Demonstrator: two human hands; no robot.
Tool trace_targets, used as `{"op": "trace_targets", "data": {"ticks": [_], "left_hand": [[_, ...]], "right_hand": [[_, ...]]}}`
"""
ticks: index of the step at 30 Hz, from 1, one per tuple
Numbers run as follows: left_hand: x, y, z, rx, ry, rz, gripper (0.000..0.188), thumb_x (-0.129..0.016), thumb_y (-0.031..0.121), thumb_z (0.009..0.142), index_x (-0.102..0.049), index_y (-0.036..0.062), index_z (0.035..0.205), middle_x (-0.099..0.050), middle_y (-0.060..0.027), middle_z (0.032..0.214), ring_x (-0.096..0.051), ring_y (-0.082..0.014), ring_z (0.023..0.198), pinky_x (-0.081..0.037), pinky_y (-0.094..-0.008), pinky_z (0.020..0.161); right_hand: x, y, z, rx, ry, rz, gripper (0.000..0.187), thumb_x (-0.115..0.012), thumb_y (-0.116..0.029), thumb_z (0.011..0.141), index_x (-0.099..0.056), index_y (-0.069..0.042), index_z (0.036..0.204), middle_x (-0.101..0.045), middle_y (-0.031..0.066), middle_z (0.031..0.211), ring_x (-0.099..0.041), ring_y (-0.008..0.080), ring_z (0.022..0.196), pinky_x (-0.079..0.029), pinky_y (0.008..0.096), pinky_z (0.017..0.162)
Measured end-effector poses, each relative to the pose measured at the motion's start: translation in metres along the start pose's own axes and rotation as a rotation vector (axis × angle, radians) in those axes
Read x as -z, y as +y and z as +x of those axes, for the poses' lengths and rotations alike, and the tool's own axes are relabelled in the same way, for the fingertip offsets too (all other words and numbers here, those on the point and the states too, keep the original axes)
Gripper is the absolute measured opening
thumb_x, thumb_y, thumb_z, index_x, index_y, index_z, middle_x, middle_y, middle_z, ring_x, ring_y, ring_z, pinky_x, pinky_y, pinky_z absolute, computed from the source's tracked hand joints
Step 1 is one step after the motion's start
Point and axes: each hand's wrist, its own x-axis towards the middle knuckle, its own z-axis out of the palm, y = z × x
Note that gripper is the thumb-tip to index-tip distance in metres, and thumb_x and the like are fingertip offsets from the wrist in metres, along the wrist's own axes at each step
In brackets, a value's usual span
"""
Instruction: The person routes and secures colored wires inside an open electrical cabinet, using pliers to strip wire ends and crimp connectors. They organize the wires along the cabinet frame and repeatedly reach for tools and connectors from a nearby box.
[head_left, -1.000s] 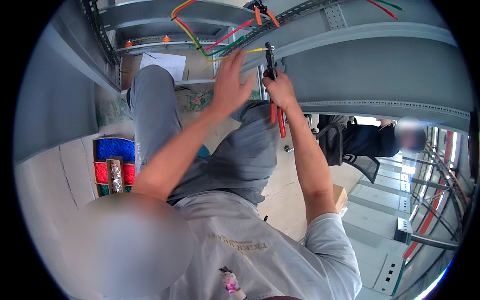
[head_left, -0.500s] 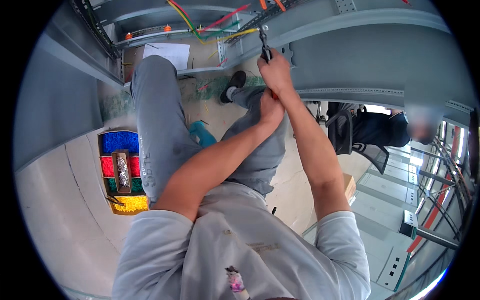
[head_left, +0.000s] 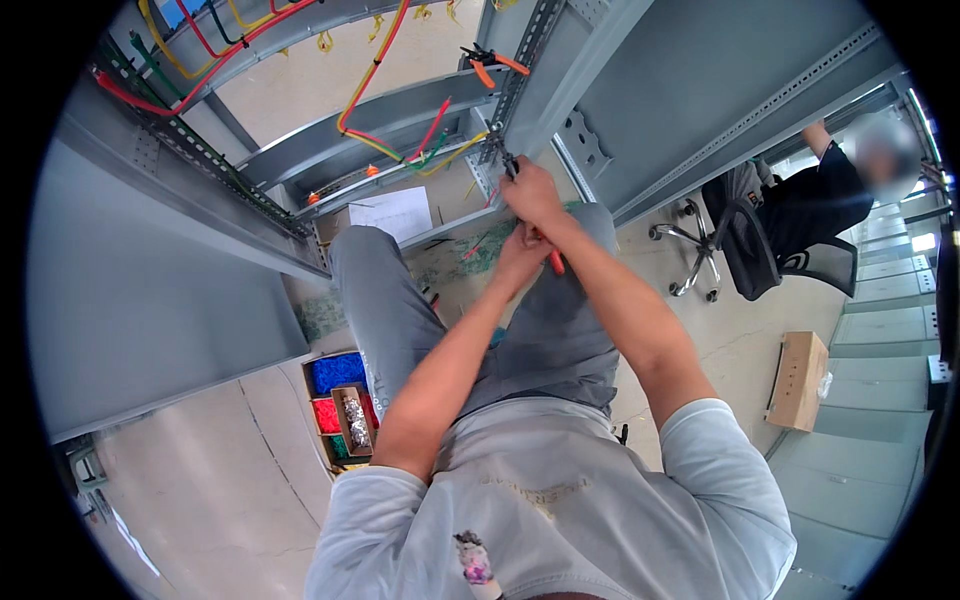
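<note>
My right hand [head_left: 533, 195] grips a pair of crimping pliers [head_left: 511, 167] near their dark metal head. Just below it, my left hand [head_left: 522, 258] is closed around the handle end, and a red grip pokes out beside the wrist. The pliers' jaws meet the end of a yellow wire [head_left: 455, 156] close to the perforated metal post; whether they clamp a terminal there is too small to tell. Red and green wire ends [head_left: 436, 128] stand free next to the yellow one, branching off a wire bundle [head_left: 361, 92].
Orange-handled cutters [head_left: 492, 66] rest on the cabinet frame above my hands. A white paper sheet [head_left: 392, 213] lies beyond my left knee. At my left, a divided box [head_left: 326, 437] holds coloured sleeves and small metal parts. To the right are a seated person [head_left: 815, 210] and a wooden box [head_left: 798, 382].
The view has shifted, so the cabinet and floor sit differently. Both hands still grip the pliers at the yellow wire's end; they appear lower in the picture. The person's arm at right is now raised.
</note>
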Motion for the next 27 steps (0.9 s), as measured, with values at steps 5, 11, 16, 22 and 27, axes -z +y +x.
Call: {"op": "trace_targets", "data": {"ticks": [5,11,16,22,27], "left_hand": [[0.044,0.021,0.014,0.019,-0.049,-0.059,0.053,-0.07,0.019,0.095,-0.055,0.0021,0.143,-0.067,-0.0045,0.122,-0.064,-0.0156,0.105,-0.051,-0.0297,0.089],[0.033,0.049,0.062,-0.584,0.426,0.631,0.053,-0.068,0.019,0.096,-0.054,0.0015,0.144,-0.066,-0.0158,0.127,-0.068,-0.0294,0.109,-0.054,-0.0354,0.092],[0.03,0.078,0.114,-0.757,0.315,0.779,0.038,-0.067,0.02,0.096,-0.065,0.0009,0.129,-0.068,-0.0241,0.122,-0.067,-0.0426,0.107,-0.053,-0.047,0.091],[0.049,0.099,0.122,-0.593,0.289,0.794,0.036,-0.065,0.022,0.098,-0.067,-0.0001,0.126,-0.07,-0.0253,0.116,-0.068,-0.0417,0.107,-0.054,-0.0468,0.09],[0.065,0.07,0.052,-0.794,0.341,0.827,0.046,-0.066,0.025,0.097,-0.061,0.0018,0.136,-0.066,-0.023,0.131,-0.063,-0.0429,0.118,-0.053,-0.0466,0.096]], "right_hand": [[0.031,0.017,-0.006,-0.11,0.044,0.045,0.054,-0.063,-0.02,0.08,-0.059,0.007,0.126,-0.07,0.0336,0.107,-0.067,0.0495,0.106,-0.052,0.0528,0.098],[0.059,0.015,-0.014,-0.143,0.041,0.073,0.054,-0.061,-0.019,0.08,-0.059,0.006,0.128,-0.069,0.0334,0.113,-0.065,0.0489,0.112,-0.05,0.0508,0.101],[0.078,0.011,-0.01,-0.16,-0.016,0.058,0.055,-0.062,-0.018,0.08,-0.059,0.005,0.131,-0.068,0.0331,0.117,-0.064,0.0481,0.116,-0.049,0.0504,0.102],[0.104,0.028,0.001,-0.141,0.156,0.085,0.062,-0.064,-0.016,0.082,-0.054,0.005,0.139,-0.067,0.0305,0.122,-0.064,0.0442,0.118,-0.05,0.0474,0.101],[0.121,0.053,-0.046,-0.125,-0.102,1.011,0.054,-0.063,-0.007,0.085,-0.059,0.003,0.138,-0.066,0.0114,0.128,-0.063,0.0221,0.117,-0.051,0.0371,0.102]]}}
